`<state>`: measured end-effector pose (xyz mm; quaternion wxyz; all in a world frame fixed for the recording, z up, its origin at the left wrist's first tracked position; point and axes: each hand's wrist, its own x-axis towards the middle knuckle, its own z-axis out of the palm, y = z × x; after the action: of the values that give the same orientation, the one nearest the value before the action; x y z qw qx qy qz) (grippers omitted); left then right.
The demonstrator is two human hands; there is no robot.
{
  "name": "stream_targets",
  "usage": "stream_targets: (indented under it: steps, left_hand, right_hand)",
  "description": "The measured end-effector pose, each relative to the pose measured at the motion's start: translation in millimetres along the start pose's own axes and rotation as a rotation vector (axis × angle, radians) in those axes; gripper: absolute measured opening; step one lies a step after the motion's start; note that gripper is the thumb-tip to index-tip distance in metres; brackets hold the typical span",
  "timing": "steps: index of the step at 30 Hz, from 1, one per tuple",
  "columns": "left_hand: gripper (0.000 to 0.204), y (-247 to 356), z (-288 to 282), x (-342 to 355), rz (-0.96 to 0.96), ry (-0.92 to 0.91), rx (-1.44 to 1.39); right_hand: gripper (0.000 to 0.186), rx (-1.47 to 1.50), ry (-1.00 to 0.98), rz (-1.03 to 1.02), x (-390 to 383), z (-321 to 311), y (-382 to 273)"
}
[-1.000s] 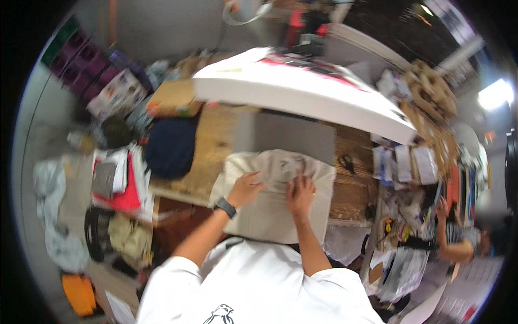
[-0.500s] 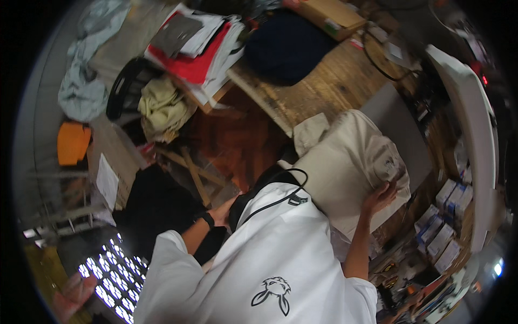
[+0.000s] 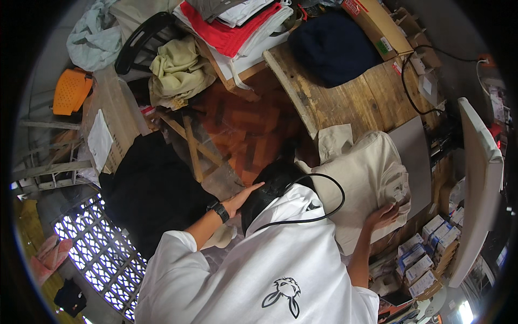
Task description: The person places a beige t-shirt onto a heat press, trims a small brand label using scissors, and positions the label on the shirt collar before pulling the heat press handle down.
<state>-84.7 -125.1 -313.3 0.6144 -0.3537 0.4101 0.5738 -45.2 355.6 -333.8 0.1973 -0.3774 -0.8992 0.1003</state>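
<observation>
A beige garment [image 3: 350,167] lies spread and rumpled to my right, partly over a flat grey board [image 3: 414,148]. On its right side rests my right hand [image 3: 382,217], its fingers stretched out over the cloth near a small dark print. My left hand [image 3: 241,201], with a black watch on the wrist, has its fingers extended against a dark mesh-like thing [image 3: 270,183] by my lap. What that dark thing is I cannot make out. Left of that hand a heap of black cloth [image 3: 154,189] lies beside a large carton [image 3: 116,119]. A black cable [image 3: 341,197] loops over my white shirt.
A wooden table [image 3: 356,105] holds a navy cloth bundle [image 3: 332,48] and a cardboard box [image 3: 372,24]. Folded garments [image 3: 232,32] are stacked at the far side. A white padded panel [image 3: 472,189] stands at the right, beside several small boxes [image 3: 426,264]. Yellowish cloth [image 3: 181,70] hangs over a chair.
The view has turned, so the table and garments appear shifted right. Both hands stay in nearly the same places, the right still on the beige garment.
</observation>
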Motion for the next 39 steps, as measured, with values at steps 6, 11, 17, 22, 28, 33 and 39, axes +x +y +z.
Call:
stream_targets:
  steps: [6, 11, 17, 22, 28, 33, 39]
  left_hand:
    - [0.098, -0.6, -0.3, -6.2, 0.042, 0.063, 0.117]
    - [0.1, -0.6, -23.7, -16.9, 0.055, -0.053, 0.252]
    - [0.048, 72.7, 8.1, -85.5, 0.348, 0.124, 1.301]
    - [0.041, 50.7, 1.1, -69.0, 0.655, 0.204, 1.06]
    - [0.038, 52.4, 3.6, -69.9, 0.776, 0.208, 1.043]
    - [0.037, 63.3, 12.3, -62.4, 0.772, 0.181, 1.01]
    - [0.035, 54.1, 13.2, -58.6, 0.837, 0.203, 1.025]
  right_hand:
    - [0.058, 0.039, 0.032, -0.024, -2.1, -3.6, -8.4]
    - [0.058, 0.048, 0.062, -0.049, -1.8, -0.9, -2.9]
    - [0.058, 0.046, 0.057, -0.013, -1.3, 1.2, -3.8]
    - [0.057, 0.043, 0.071, -0.043, 0.2, 0.7, -1.3]
    - [0.057, 0.045, 0.061, -0.03, -0.9, 0.7, -0.9]
    - [0.055, 0.053, 0.087, -0.044, -0.8, 2.1, -2.9]
    - [0.055, 0.031, 0.078, -0.022, -2.5, 0.8, -2.0]
